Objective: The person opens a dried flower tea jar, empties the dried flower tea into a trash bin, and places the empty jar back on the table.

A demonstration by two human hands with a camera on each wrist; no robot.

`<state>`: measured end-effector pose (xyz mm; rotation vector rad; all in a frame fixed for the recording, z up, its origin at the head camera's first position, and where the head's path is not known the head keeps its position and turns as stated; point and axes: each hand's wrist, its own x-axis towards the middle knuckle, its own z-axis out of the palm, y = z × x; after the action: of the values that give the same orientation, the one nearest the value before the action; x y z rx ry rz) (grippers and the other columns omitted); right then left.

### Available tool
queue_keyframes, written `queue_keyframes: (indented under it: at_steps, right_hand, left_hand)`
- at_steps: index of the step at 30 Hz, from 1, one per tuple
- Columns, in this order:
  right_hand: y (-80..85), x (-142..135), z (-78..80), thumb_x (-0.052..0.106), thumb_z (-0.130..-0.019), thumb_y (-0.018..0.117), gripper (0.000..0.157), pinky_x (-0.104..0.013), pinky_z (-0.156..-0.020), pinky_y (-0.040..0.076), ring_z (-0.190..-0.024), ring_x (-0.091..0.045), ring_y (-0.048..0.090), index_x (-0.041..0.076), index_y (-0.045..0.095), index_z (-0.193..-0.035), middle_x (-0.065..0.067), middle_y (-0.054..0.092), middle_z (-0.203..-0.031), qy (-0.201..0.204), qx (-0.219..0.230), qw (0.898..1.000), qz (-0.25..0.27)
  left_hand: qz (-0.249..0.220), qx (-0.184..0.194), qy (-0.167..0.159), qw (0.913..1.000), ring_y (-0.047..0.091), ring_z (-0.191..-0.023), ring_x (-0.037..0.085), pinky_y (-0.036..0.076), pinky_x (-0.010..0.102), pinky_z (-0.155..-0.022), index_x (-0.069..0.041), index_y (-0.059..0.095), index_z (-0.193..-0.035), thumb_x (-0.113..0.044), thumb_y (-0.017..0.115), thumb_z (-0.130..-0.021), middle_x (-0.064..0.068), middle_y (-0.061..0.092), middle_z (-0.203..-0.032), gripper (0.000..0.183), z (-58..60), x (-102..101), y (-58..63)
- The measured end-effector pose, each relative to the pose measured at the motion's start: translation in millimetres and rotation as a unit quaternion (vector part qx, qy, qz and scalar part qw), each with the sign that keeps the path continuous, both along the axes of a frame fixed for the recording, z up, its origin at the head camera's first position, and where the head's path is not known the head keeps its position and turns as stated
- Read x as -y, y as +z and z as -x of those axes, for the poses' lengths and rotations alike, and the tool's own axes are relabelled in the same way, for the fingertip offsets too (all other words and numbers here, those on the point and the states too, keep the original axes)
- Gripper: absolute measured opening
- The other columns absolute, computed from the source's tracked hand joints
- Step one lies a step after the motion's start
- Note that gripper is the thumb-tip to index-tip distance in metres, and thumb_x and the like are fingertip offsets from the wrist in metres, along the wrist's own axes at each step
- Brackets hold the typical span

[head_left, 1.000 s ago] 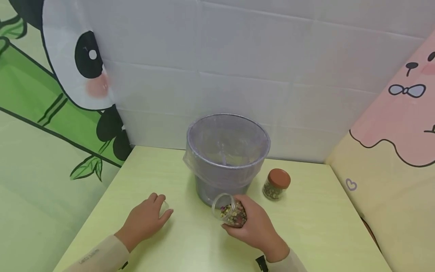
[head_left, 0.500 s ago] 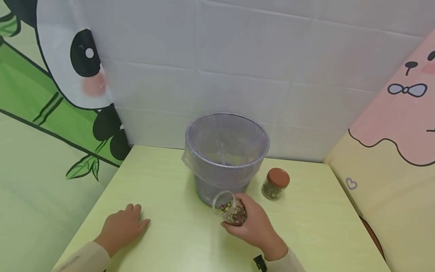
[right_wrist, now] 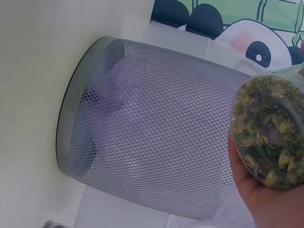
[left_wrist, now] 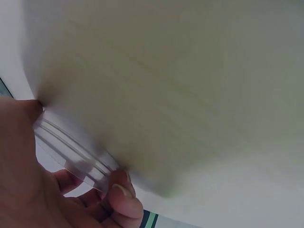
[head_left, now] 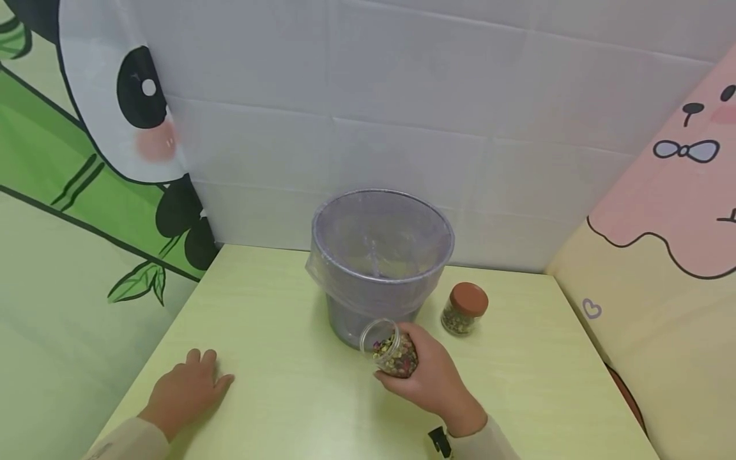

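My right hand (head_left: 439,380) grips a clear jar (head_left: 397,354) of dried flower tea around its side. The jar is uncapped and tilted, its mouth toward the upper left, in front of the mesh waste bin (head_left: 345,313). In the right wrist view the jar's base (right_wrist: 270,133) shows yellowish and green dried flowers inside. My left hand (head_left: 184,390) is low over the table at the left. In the left wrist view its thumb and fingers pinch a clear ridged plastic piece (left_wrist: 71,147) close to the tabletop; in the head view the hand hides it.
A thin purplish bag (head_left: 322,275) lines the bin and folds over its rim. Right of the bin stands a second jar (head_left: 464,310) with a brown lid. The pale yellow table (head_left: 276,287) meets a white sheet (head_left: 402,96) at the back and printed sheets at both sides.
My left hand has moved left and toward me with the clear plastic piece, lowering it toward the table. My right hand and the jar stay nearly still.
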<state>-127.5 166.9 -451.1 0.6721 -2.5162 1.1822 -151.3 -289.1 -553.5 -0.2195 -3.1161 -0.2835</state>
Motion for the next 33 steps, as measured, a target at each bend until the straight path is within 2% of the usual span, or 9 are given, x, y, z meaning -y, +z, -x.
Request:
queue_keyframes:
  at_steps: [5, 12, 20, 25, 30, 33]
  right_hand:
    - [0.7, -0.8, -0.1, 0.028, -0.07, 0.096, 0.071, -0.04, -0.09, 0.056, -0.105, -0.008, 0.064, 0.024, 0.058, -0.13, 0.002, 0.068, -0.119, -0.005, -0.002, 1.0, -0.002]
    - [-0.2, -2.1, -0.1, 0.029, -0.07, 0.096, 0.071, -0.039, -0.09, 0.055, -0.104, -0.008, 0.064, 0.025, 0.058, -0.13, 0.006, 0.066, -0.119, -0.007, -0.005, 1.0, -0.002]
    - [0.4, -1.9, -1.6, 0.028, -0.07, 0.096, 0.07, -0.04, -0.091, 0.055, -0.106, -0.009, 0.064, 0.025, 0.058, -0.13, 0.001, 0.068, -0.12, -0.004, 0.004, 1.0, 0.005]
    - [-0.4, -1.9, -1.8, 0.028, -0.07, 0.096, 0.071, -0.04, -0.091, 0.055, -0.106, -0.008, 0.063, 0.026, 0.058, -0.13, 0.005, 0.067, -0.12, -0.006, 0.006, 1.0, 0.005]
    - [-1.3, -2.1, -1.8, 0.029, -0.071, 0.096, 0.07, -0.04, -0.09, 0.055, -0.105, -0.008, 0.063, 0.028, 0.058, -0.13, 0.0, 0.068, -0.12, -0.007, 0.01, 1.0, 0.006]
    - [-1.8, -2.1, -1.6, 0.029, -0.071, 0.096, 0.07, -0.041, -0.09, 0.055, -0.105, -0.008, 0.063, 0.028, 0.058, -0.13, -0.001, 0.068, -0.12, -0.006, 0.011, 1.0, 0.007]
  left_hand:
    - [-0.002, -0.012, 0.001, 0.9999, 0.045, -0.057, 0.029, 0.039, 0.046, -0.046, 0.001, 0.051, -0.102, -0.046, 0.069, -0.095, 0.013, 0.04, -0.086, 0.051, -2.0, 1.0, 0.0]
    - [0.011, -0.023, 0.001, 0.9997, 0.043, -0.055, 0.028, 0.037, 0.044, -0.044, 0.0, 0.051, -0.101, -0.046, 0.069, -0.094, 0.012, 0.04, -0.085, 0.051, -2.9, 1.3, -3.6]
    - [0.036, -0.024, -0.006, 0.9991, 0.047, -0.057, 0.031, 0.039, 0.047, -0.046, -0.002, 0.053, -0.102, -0.057, 0.067, -0.093, 0.011, 0.042, -0.083, 0.058, -2.5, -0.4, 3.8]
    - [0.072, -0.063, -0.017, 0.9953, 0.05, -0.066, 0.034, 0.043, 0.052, -0.054, -0.003, 0.055, -0.097, -0.058, 0.069, -0.091, 0.011, 0.045, -0.081, 0.057, 2.6, -0.3, 7.6]
    - [0.082, -0.114, -0.029, 0.9897, 0.05, -0.071, 0.034, 0.044, 0.054, -0.06, 0.0, 0.055, -0.097, -0.052, 0.069, -0.092, 0.011, 0.047, -0.08, 0.054, 16.9, -3.4, 19.5]
    - [0.047, -0.109, -0.026, 0.9926, 0.053, -0.073, 0.036, 0.046, 0.055, -0.062, 0.004, 0.056, -0.103, -0.047, 0.065, -0.097, 0.015, 0.051, -0.085, 0.052, 28.9, -9.8, 37.4]
